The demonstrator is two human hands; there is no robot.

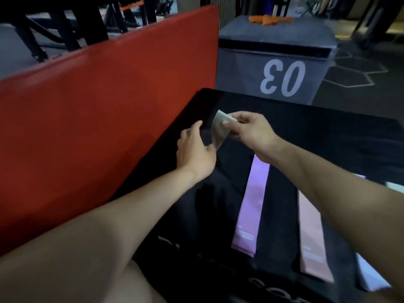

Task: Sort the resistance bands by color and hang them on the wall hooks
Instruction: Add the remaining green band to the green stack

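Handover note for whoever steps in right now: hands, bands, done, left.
Right hand pinches the top of a pale greenish band; left hand holds its lower end.
Purple band and pink band lie flat, side by side, apart, on the black box. More pale bands at the right edge, partly cut off.
Done: nothing hung; no wall hooks in view.
Left: finish sorting, hang all.

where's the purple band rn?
Head view, lower centre-right: purple band lies flat on the black mat, left of the pink band.
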